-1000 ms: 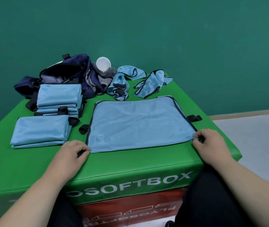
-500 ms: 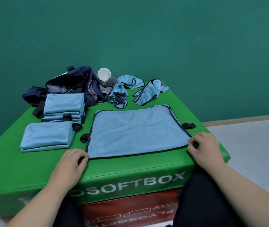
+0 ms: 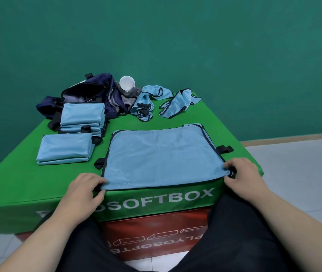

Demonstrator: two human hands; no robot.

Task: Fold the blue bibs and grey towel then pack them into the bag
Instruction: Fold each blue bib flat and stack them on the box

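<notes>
A blue bib lies spread flat on the green box, its near edge at the box's front rim. My left hand pinches its near left corner. My right hand pinches its near right corner. Left of it lies one folded bib, and behind that a stack of folded bibs. Two crumpled bibs lie at the back. The open navy bag stands at the back left, with the grey towel bunched against it.
A white round lid rests on the grey towel. A green wall rises close behind the box. Tiled floor lies to the right. My dark-trousered legs press against a red box under the green one.
Both hands have drawn the spread bib toward me, so its near edge now reaches the front rim. The view has tilted down a little.
</notes>
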